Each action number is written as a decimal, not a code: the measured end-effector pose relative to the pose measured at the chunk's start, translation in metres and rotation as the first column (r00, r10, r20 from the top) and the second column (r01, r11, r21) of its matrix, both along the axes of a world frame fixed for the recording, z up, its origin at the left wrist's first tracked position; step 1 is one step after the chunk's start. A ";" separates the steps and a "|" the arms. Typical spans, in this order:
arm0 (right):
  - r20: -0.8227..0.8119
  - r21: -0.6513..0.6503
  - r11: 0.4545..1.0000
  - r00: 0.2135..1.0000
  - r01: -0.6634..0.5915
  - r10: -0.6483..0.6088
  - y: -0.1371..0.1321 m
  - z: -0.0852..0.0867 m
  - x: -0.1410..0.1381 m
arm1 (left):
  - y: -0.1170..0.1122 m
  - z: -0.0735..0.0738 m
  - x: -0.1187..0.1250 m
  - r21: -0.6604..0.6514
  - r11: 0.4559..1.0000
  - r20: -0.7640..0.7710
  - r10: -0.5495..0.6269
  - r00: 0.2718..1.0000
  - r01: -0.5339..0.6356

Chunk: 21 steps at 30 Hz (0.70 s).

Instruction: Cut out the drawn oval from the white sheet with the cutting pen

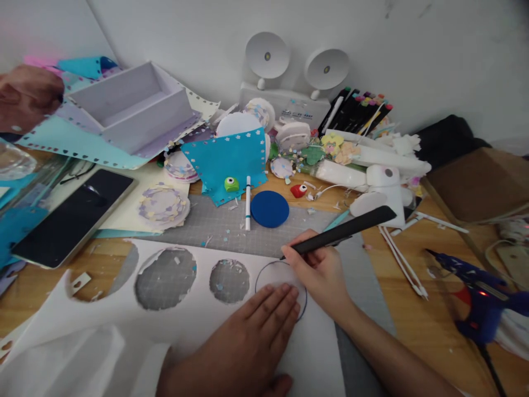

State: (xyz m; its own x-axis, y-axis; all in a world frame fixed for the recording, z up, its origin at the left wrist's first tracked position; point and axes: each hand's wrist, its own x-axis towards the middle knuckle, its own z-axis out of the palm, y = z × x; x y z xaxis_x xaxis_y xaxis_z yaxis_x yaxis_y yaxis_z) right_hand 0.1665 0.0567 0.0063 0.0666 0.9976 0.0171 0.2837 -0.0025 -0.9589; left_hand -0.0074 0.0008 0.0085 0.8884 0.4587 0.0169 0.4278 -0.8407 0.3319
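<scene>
A white foam-like board with cut-out round holes lies on a grey cutting mat. My left hand is spread flat on it, fingers over part of a drawn circle. A long black tool, which looks like a craft knife, is gripped in my right hand. Its thin tip meets the circle's upper edge. Beyond the board are a blue disc and a white marker standing beside it in view.
Another person's hand is at upper left, near a white box. A phone lies at left. A blue glue gun with a lit red light stands at right. Decorated discs, coloured sheets and markers crowd the back.
</scene>
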 end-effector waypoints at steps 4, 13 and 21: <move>-0.015 -0.009 0.998 0.998 0.064 -0.064 -0.001 -0.001 0.000 | 0.001 0.002 0.000 -0.003 1.000 -0.009 -0.003 1.000 0.003; -0.308 -0.039 0.995 0.946 0.091 -0.099 0.006 -0.009 0.011 | 0.001 0.000 -0.001 0.026 0.999 0.000 -0.022 1.000 0.022; -0.157 -0.102 0.990 0.984 -0.101 0.084 0.005 -0.004 0.003 | 0.001 0.002 -0.002 0.002 1.000 0.025 0.001 1.000 -0.001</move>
State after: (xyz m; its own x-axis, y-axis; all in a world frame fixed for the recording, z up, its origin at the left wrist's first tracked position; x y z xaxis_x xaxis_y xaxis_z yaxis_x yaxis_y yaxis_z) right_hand 0.1695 0.0614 0.0020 -0.0325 0.9949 -0.0958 0.1387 -0.0904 -0.9862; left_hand -0.0090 0.0019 0.0104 0.8871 0.4599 0.0397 0.4207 -0.8408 0.3406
